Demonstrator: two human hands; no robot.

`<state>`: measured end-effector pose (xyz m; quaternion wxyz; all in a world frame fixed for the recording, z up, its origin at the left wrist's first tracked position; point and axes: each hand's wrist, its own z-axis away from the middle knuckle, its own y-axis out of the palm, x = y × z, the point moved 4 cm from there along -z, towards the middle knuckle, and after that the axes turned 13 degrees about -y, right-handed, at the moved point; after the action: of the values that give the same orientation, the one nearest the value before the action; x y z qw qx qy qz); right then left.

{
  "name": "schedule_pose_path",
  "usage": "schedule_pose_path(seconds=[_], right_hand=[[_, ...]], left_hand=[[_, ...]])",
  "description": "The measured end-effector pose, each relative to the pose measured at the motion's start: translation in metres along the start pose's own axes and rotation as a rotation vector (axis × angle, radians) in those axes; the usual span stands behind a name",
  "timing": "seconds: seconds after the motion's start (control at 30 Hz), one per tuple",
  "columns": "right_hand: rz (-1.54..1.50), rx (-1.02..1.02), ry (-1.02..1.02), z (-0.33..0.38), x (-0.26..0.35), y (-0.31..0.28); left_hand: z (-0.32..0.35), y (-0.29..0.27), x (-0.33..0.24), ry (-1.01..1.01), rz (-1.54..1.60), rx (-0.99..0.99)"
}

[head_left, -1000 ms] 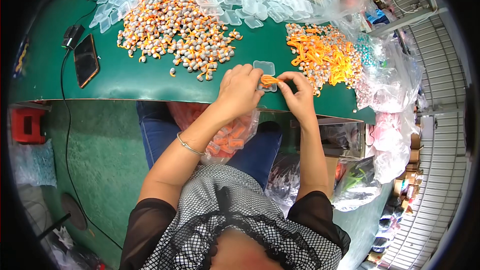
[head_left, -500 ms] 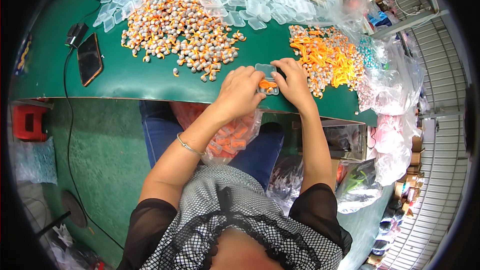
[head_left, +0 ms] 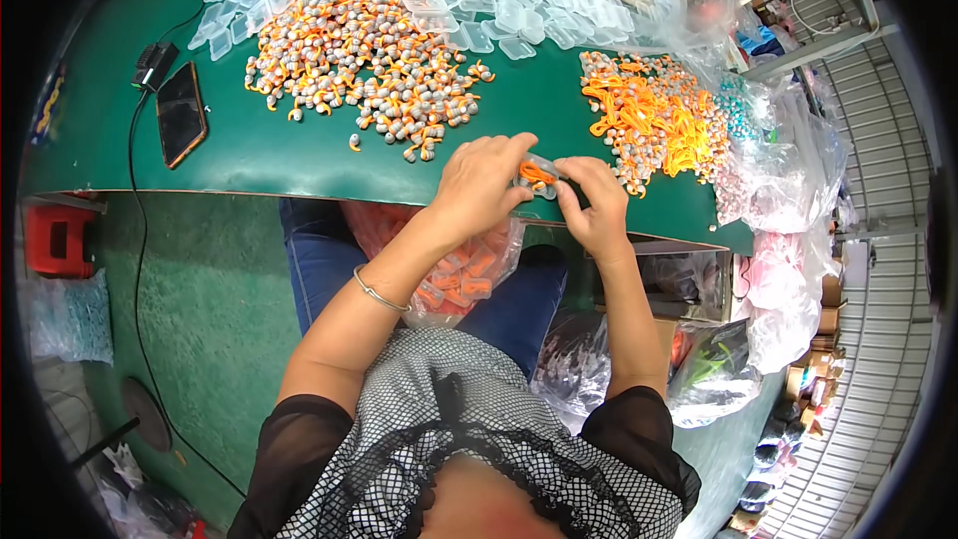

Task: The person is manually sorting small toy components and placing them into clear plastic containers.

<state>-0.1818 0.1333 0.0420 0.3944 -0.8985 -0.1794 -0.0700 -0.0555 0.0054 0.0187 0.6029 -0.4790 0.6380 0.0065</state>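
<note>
Close to the table's front edge, a small clear plastic box [head_left: 540,186] with an orange piece inside is held between my hands. My left hand [head_left: 483,183] grips its left side, fingers along the far edge and thumb at the near one. On its right side, the thumb and fingertips of my right hand [head_left: 597,205] pinch the box. The lid looks folded over, but whether it is latched cannot be seen. Beyond my left hand lies a heap of small grey-and-orange pieces [head_left: 344,50]. A pile of bright orange loops [head_left: 654,115] among similar grey pieces is right of my right hand.
Empty clear boxes [head_left: 509,10] spread along the back of the green table [head_left: 299,155]. A phone [head_left: 182,117] and a black adapter [head_left: 155,65] with a cable lie left. An open bag of orange-filled boxes [head_left: 464,274] sits at my lap. Plastic bags [head_left: 788,170] crowd the right end.
The box's raised lid has come down over the orange piece. My right hand has moved nearer to me, from the lid to the box's right side; my left stays beside it.
</note>
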Motion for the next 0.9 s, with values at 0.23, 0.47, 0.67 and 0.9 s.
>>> schedule_pose_path(seconds=[0.23,0.47,0.67,0.9], right_hand=[[0.027,0.044,-0.020,0.005,0.005,0.013],[-0.220,0.091,0.203,0.007,-0.012,0.018],[-0.230,0.044,0.201,0.005,-0.006,0.023],[-0.184,0.027,0.181,0.002,-0.002,0.022]], left_hand=[[-0.001,0.004,0.001,0.067,-0.032,0.017],[0.003,0.001,0.007,0.075,0.069,-0.051],[0.008,-0.003,0.013,-0.092,0.170,-0.067],[0.013,-0.003,0.011,-0.096,0.104,-0.146]])
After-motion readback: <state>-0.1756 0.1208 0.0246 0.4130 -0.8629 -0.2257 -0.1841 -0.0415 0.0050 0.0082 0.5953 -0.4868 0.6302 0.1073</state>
